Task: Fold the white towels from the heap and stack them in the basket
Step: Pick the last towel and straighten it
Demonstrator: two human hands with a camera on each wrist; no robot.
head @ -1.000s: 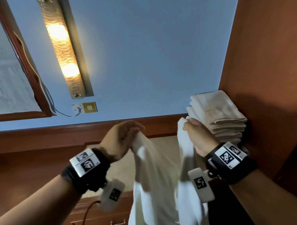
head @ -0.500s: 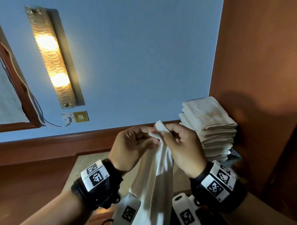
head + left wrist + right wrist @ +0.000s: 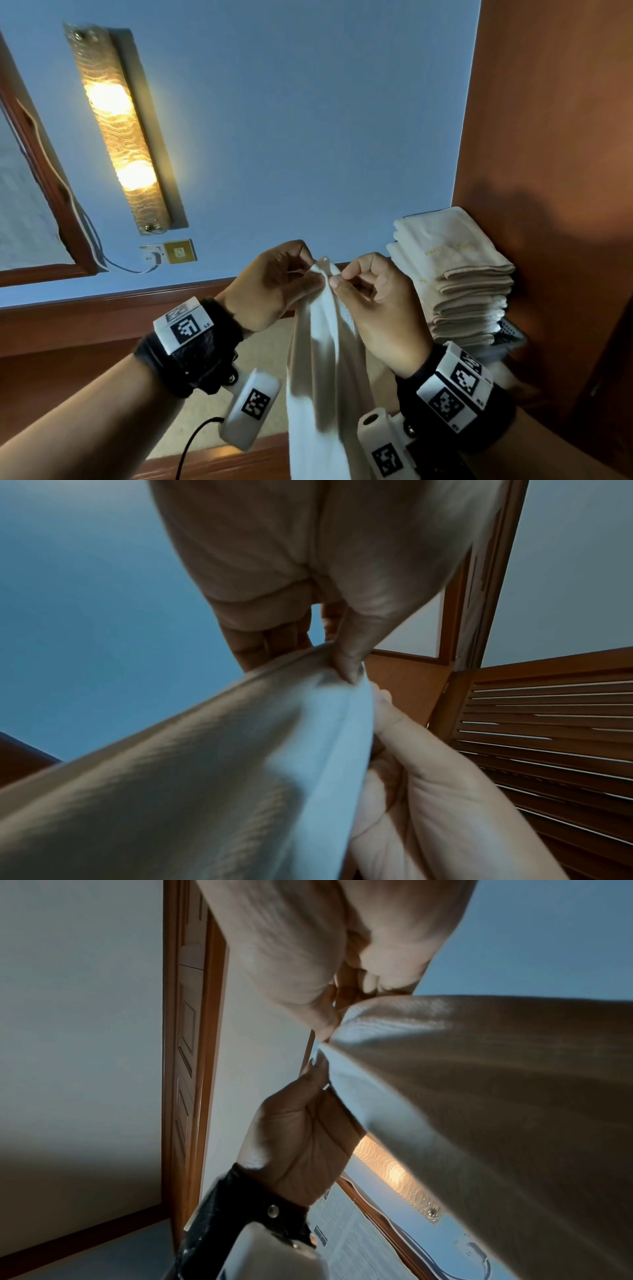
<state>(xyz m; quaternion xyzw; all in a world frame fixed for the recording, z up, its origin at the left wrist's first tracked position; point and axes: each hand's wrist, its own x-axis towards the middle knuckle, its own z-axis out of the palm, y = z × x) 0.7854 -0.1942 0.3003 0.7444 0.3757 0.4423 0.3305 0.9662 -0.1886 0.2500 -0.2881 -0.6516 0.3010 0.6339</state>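
white towel (image 3: 325, 370) hanging, folded stack (image 3: 459, 274) in basket (image 3: 510, 334)

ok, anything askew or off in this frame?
Nothing stands out. Left hand and right hand pinch the hanging white towel at its top; the stack of folded towels behind looks fairly tidy.

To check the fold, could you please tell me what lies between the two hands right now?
Only the white towel: in the head view, the left hand and right hand pinch its bunched top between them, and it hangs down.
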